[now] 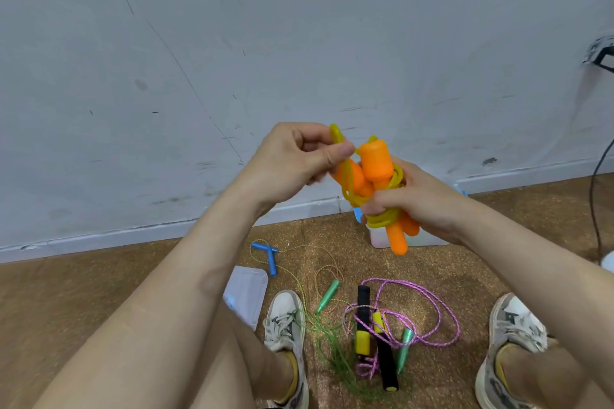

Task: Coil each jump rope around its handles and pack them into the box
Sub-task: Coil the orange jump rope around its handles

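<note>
An orange jump rope with two orange handles and a yellow cord is held up in front of the wall. My right hand grips both handles, with the cord wound around them in several loops. My left hand pinches a loop of the yellow cord just left of the handle tops. Behind and below the bundle, a translucent box with a blue clip stands on the floor, mostly hidden by my right hand.
On the brown floor lie a blue-handled rope, a green-handled rope and a black-and-yellow-handled rope with pink cord, tangled between my two shoes. The box lid lies by my left knee. A black cable hangs at right.
</note>
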Demonstrator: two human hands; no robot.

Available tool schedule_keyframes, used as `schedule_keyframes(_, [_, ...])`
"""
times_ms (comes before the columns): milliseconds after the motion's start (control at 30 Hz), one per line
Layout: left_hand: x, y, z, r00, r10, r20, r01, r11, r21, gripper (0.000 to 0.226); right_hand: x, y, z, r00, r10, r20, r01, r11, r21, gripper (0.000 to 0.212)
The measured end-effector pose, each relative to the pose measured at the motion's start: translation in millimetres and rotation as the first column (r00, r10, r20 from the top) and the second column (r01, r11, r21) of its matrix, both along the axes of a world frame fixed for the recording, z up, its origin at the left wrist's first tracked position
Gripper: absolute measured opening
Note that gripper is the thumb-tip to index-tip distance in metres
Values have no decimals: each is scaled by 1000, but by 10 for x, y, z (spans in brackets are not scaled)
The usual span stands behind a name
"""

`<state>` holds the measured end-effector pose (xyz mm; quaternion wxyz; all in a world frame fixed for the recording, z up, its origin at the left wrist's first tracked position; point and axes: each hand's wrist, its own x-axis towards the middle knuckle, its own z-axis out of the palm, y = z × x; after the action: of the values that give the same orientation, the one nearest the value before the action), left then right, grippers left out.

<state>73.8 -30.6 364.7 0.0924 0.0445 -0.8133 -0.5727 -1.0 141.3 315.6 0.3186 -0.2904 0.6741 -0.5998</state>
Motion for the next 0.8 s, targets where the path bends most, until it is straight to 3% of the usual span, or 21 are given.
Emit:
schedule_keyframes(200, [-63, 97, -106, 990, 106, -90, -116, 986, -120, 23, 74, -77, -12, 994, -86, -67, 83, 996, -34, 30])
schedule_keyframes(267, [-113, 108, -162, 981, 140, -132, -174, 940, -294, 26, 89, -89, -10, 988, -134, -71, 130, 990, -48, 27])
schedule_keyframes(367, [-143, 114, -243, 952, 80, -297, -265, 700, -663, 40, 134, -134, -46, 969, -231, -87, 225, 972, -75, 26])
schedule_keyframes(533, [-116, 153, -286, 916, 17, -402, -370, 431, -823, 38, 135, -191, -114, 887, -441, -137, 421, 894, -156, 28])
schedule_keyframes(700, [-132, 254, -271, 889, 42, -456, -428, 430, -795, 27, 151, -233, -207, 829, -486, -275, 473, 873, -118, 29])
schedule_keyframes(800, [-126, 260, -243, 894, 97, -437, -410, 569, -713, 22, 165, -237, -211, 823, -495, -278, 478, 868, -132, 30])
